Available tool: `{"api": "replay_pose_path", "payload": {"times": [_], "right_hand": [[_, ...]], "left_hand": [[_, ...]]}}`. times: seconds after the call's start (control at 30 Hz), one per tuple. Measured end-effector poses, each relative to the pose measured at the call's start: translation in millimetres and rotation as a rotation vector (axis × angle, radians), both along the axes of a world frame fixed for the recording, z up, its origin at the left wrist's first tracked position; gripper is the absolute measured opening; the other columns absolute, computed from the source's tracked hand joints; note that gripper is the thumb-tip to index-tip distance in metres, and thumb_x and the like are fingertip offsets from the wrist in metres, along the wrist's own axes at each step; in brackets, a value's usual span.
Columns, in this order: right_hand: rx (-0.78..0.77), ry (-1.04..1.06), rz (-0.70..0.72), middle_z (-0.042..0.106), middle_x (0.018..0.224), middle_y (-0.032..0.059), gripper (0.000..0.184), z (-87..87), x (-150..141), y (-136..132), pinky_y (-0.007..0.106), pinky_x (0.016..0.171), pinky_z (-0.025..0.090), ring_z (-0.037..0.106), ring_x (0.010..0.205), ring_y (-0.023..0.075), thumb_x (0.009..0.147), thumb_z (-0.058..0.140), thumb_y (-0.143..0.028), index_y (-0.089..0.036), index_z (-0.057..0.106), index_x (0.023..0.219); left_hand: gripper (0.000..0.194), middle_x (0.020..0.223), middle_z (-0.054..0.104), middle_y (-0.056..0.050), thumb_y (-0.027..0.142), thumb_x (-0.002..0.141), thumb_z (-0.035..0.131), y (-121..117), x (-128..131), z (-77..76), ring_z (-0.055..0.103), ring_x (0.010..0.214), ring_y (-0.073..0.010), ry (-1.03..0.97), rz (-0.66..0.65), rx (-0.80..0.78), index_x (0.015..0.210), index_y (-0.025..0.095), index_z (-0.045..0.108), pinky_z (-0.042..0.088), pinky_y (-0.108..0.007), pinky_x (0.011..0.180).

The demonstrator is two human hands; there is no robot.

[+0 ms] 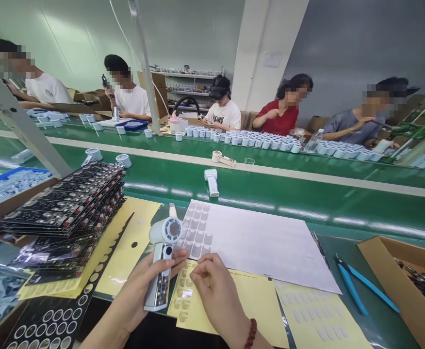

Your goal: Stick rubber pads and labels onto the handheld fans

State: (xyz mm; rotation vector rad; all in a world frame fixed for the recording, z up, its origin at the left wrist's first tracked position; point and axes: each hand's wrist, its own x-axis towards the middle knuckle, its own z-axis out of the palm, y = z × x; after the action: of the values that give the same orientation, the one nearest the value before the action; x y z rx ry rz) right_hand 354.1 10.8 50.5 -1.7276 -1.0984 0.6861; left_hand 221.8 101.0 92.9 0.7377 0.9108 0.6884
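White plastic is filling the left hand [143, 286]: it is gripping a small fan [161, 261] by its handle, round head pointing away, fingers clenched around the body just above the near edge of the tabletop [343, 213]. The right hand [214, 291] is resting on a yellow sticker sheet [234, 305] just right of the fan, thumb and forefinger pinched together at the sheet's top edge — whether a sticker is sitting between them is too small to tell. A white sheet [256, 237] of grey stickers is lying just beyond. To the left, black boards [70, 203] are sitting in a leaning stack; blue cutters [358, 286] are lying to the right beside a cardboard box [401, 276]. Across the green belt [270, 179], other people are working beside rows of white cups [256, 140].

The likely slip, as I judge it: a thin sticker could be curling or clinging to a fingertip and landing crooked on the fan — and the left forearm is sitting near the stack, so a careless nudge could topple it.
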Motion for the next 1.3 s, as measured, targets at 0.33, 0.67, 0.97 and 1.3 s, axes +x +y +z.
{"api": "replay_pose_path", "payload": {"times": [0.33, 0.67, 0.97, 1.3], "right_hand": [[0.027, 0.080, 0.135, 0.063, 0.097, 0.0047, 0.011, -5.9, 10.5, -2.1, 0.033, 0.077, 0.052, 0.065, 0.091, 0.0218, 0.090, 0.053, -0.020, -0.023, 0.052, 0.079], [-0.085, -0.308, 0.039, 0.063, 0.093, 0.0047, 0.015, -5.6, -1.3, 2.8, 0.034, 0.066, 0.050, 0.065, 0.081, 0.0228, 0.084, 0.055, -0.009, -0.023, 0.057, 0.079], [0.037, 0.208, 0.155, 0.062, 0.094, 0.0029, 0.013, 7.2, 17.7, -4.6, 0.032, 0.077, 0.051, 0.062, 0.089, 0.0200, 0.091, 0.056, -0.027, -0.023, 0.054, 0.079], [0.081, 0.248, 0.249, 0.056, 0.101, 0.0021, 0.009, 59.3, 18.0, -2.2, 0.025, 0.065, 0.049, 0.059, 0.086, 0.0161, 0.089, 0.058, -0.020, -0.022, 0.057, 0.081]], "left_hand": [[0.026, 0.111, 0.076, -0.016, 0.020, 0.067, 0.080, -6.0, 10.3, -2.8, 0.068, 0.112, -0.0325, 0.056, -0.112, -0.016, 0.092, 0.014, 0.076, 0.051, -0.038, 0.099], [0.035, 0.107, 0.076, -0.022, 0.025, 0.065, 0.083, 7.5, 10.3, -15.5, 0.070, 0.107, -0.0359, 0.025, -0.161, 0.007, 0.094, 0.008, 0.076, 0.050, -0.042, 0.102], [0.026, 0.107, 0.077, -0.018, 0.023, 0.070, 0.078, 9.2, 8.1, -14.2, 0.069, 0.108, -0.0315, 0.028, -0.192, -0.011, 0.093, 0.011, 0.077, 0.050, -0.038, 0.100], [0.046, 0.090, 0.077, -0.007, 0.041, 0.069, 0.084, 3.8, 26.9, 1.5, 0.069, 0.079, -0.0220, 0.070, -0.086, 0.077, 0.108, 0.017, 0.075, 0.052, -0.028, 0.069]]}}
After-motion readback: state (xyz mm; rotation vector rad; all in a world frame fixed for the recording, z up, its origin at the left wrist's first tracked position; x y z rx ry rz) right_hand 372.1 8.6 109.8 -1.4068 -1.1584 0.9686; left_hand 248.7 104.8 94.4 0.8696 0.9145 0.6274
